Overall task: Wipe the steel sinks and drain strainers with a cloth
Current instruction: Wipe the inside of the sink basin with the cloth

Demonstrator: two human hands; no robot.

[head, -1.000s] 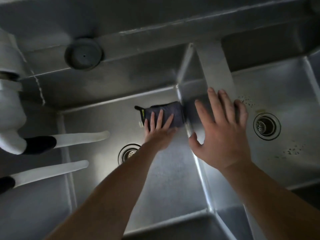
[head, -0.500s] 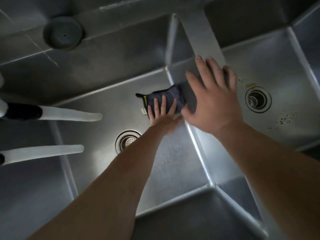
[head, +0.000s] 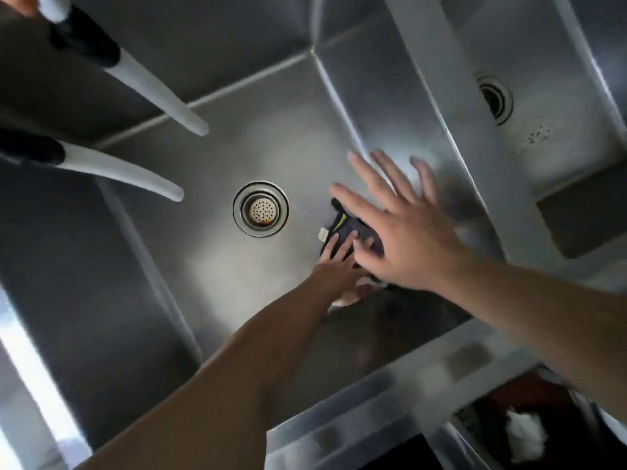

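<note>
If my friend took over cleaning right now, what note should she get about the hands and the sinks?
Left hand: flat on the dark cloth, pressing it on the floor of the left sink, near its right wall.
Right hand: open, fingers spread, hovering over the cloth and left hand; it holds nothing.
Left strainer: sits in its drain, left of the cloth, apart from it. Brownish marks on its near edge.
Right sink: specks lie near its drain.
Done: cannot tell how much is wiped.
Left: probably the left strainer, then the right sink and its drain.
</note>
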